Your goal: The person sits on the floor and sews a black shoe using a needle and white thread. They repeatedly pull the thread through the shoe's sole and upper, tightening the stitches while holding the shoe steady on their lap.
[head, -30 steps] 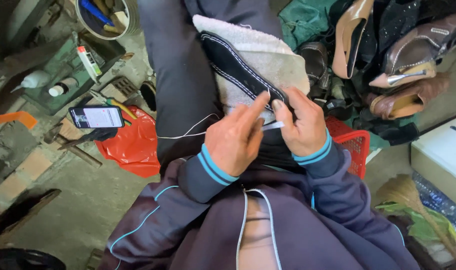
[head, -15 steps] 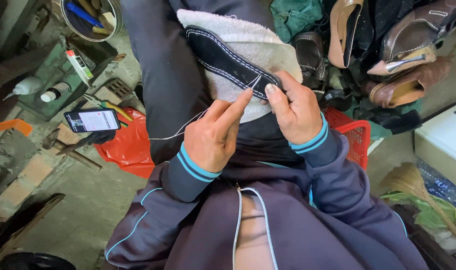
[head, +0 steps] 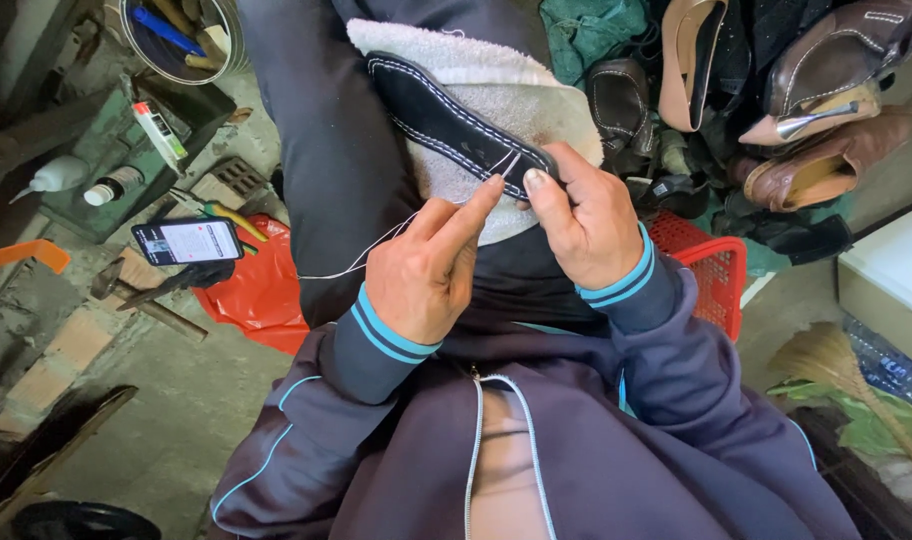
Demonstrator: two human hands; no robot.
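Both hands are up over the lap, working at the near end of a black shoe sole [head: 456, 122] with white stitching along its edge. The sole lies diagonally on a white towel [head: 496, 85] draped over the person's thighs, toe end pointing up-left, near end under the fingertips.

Left hand [head: 426, 265]: wrist low, back of hand toward the camera, index finger stretched straight to the sole's near end, thumb alongside it. Index and thumb look pressed together on a white thread [head: 361, 258]; the exact pinch point is hidden by the finger. The thread runs from the fingertips down-left across the dark trouser leg.

Right hand [head: 586, 220]: fingers curled, thumb on top, clamping the near end of the sole. Something thin and pale sticks up between the two hands at the sole's edge; can't tell if it's a needle or just thread.

Both sleeves are dark blue with light blue cuff stripes.

Around: a phone [head: 188, 240] with a lit screen on the ground to the left, beside an orange plastic bag [head: 261, 290]. A red basket [head: 711, 270] sits just right of the right wrist. A pile of shoes [head: 776, 90] is upper right.
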